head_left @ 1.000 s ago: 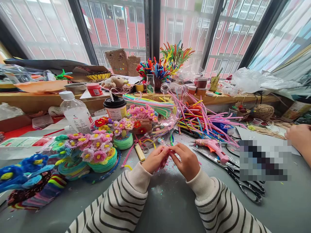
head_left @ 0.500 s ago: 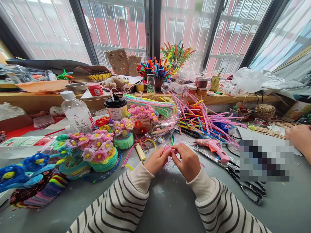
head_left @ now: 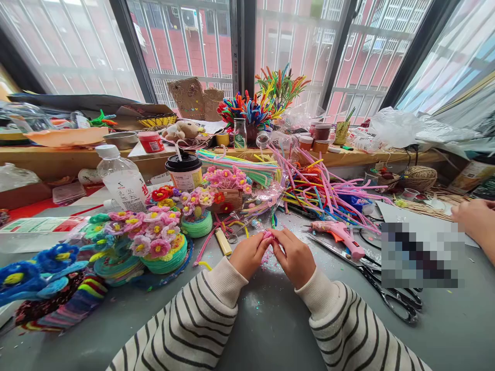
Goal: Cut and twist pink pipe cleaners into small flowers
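Note:
Between the fingertips of my two hands is a small pink fuzzy piece (head_left: 267,235), which looks like pipe cleaner; most of it is hidden by the fingers. My left hand (head_left: 250,254) pinches it from the left, and my right hand (head_left: 294,257) closes on it from the right, the fingertips nearly meeting. Glitter and pink bits lie on the grey table (head_left: 270,319) under them. Just left of my left hand is a yellow lighter (head_left: 223,241). A pink glue gun (head_left: 340,236) and black-handled scissors (head_left: 386,293) lie to the right of my right hand.
Pipe-cleaner flowers in pots (head_left: 158,242) crowd the left, with a plastic bottle (head_left: 121,178) and lidded cup (head_left: 184,171) behind. Loose pink pipe cleaners (head_left: 328,180) are heaped ahead. Another person's hand (head_left: 475,221) rests at the right edge, near white paper (head_left: 410,211).
My right fingers have closed in nearer to my left fingertips around the pink piece. The other person's hand has shifted slightly left.

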The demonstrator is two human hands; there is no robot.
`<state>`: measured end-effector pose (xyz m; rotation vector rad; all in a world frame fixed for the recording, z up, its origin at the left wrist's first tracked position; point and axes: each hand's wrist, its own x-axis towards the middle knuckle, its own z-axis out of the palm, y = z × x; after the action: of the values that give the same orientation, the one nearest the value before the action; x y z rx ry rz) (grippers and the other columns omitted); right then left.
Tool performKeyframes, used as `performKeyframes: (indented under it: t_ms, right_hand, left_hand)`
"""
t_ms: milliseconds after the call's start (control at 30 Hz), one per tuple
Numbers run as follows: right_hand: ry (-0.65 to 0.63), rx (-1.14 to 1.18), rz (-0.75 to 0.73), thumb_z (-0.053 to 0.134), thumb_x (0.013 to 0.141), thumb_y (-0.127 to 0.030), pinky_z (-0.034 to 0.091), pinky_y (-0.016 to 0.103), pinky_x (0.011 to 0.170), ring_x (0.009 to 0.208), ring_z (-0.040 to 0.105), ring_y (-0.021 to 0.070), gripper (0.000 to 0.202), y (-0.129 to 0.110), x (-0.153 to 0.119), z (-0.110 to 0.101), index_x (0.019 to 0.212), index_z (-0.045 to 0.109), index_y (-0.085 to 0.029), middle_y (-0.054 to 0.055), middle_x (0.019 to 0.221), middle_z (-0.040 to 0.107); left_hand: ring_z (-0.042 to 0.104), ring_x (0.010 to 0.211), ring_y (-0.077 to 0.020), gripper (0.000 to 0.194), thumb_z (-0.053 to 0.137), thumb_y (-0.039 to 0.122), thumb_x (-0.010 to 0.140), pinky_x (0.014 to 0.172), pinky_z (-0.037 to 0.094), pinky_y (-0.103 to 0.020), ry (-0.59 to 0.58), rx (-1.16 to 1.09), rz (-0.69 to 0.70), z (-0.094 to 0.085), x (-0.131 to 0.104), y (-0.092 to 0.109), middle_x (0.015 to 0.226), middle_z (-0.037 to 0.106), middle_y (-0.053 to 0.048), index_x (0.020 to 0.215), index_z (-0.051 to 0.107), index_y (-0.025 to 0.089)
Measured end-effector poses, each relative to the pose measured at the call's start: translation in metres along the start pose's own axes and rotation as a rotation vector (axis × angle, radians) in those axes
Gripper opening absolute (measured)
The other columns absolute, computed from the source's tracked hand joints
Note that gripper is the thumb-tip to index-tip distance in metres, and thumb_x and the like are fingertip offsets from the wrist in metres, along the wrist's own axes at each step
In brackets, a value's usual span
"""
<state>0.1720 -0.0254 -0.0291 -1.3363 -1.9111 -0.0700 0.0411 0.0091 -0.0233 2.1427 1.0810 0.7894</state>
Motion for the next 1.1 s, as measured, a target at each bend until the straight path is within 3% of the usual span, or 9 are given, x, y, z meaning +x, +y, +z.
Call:
performKeyframes:
  t_ms: [500, 667, 833, 967, 1100]
  right_hand:
    - [-0.072, -0.104, -0.028, 0.031, 0.082, -0.023, 0.04, 0.02, 0.052, 0.06, 0.052, 0.0125, 0.031, -0.0019, -0.0013, -0.0016, 0.098, 0.057, -0.016, 0.004, 0.065, 0.054]
    - [-0.057, -0.103, -0.03, 0.031, 0.082, -0.023, 0.038, 0.019, 0.05, 0.057, 0.051, 0.0113, 0.03, -0.0023, -0.0021, -0.0019, 0.097, 0.058, -0.019, 0.002, 0.063, 0.053]
    - [-0.017, -0.078, -0.004, 0.03, 0.082, -0.022, 0.041, 0.021, 0.054, 0.063, 0.053, 0.0132, 0.032, -0.0022, -0.0022, -0.0006, 0.102, 0.054, -0.016, 0.005, 0.07, 0.057]
    - [0.008, -0.014, 0.016, 0.034, 0.08, -0.02, 0.043, 0.024, 0.059, 0.067, 0.054, 0.0148, 0.031, -0.002, -0.0012, -0.0013, 0.106, 0.048, -0.013, 0.007, 0.077, 0.058]
    - [0.031, 0.072, 0.059, 0.039, 0.077, -0.019, 0.043, 0.023, 0.054, 0.062, 0.054, 0.0138, 0.035, -0.0023, -0.001, -0.002, 0.11, 0.037, -0.012, 0.004, 0.072, 0.057]
  left_hand:
    - [0.044, 0.061, -0.0137, 0.029, 0.028, 0.037, 0.08, 0.059, 0.033, -0.025, -0.02, -0.012, -0.004, 0.0015, -0.0007, 0.0005, 0.066, 0.05, -0.001, 0.07, 0.047, 0.018]
    - [0.041, 0.05, -0.0105, 0.032, 0.026, 0.04, 0.08, 0.052, 0.033, -0.022, -0.064, -0.115, -0.034, 0.002, -0.0015, 0.0025, 0.052, 0.044, 0.003, 0.06, 0.041, 0.019]
    - [0.038, 0.038, -0.0076, 0.027, 0.025, 0.039, 0.08, 0.044, 0.031, -0.021, -0.161, -0.265, -0.083, 0.0043, -0.0019, 0.0032, 0.05, 0.042, 0.006, 0.065, 0.035, 0.02]
    - [0.038, 0.046, -0.0094, 0.024, 0.028, 0.036, 0.08, 0.048, 0.029, -0.022, -0.069, -0.163, -0.008, 0.0027, -0.0016, 0.0031, 0.053, 0.039, 0.005, 0.063, 0.034, 0.02]
    - [0.039, 0.057, -0.012, 0.02, 0.029, 0.032, 0.079, 0.055, 0.03, -0.024, -0.025, -0.079, 0.025, 0.0012, -0.0014, 0.003, 0.061, 0.042, 0.002, 0.066, 0.037, 0.019]
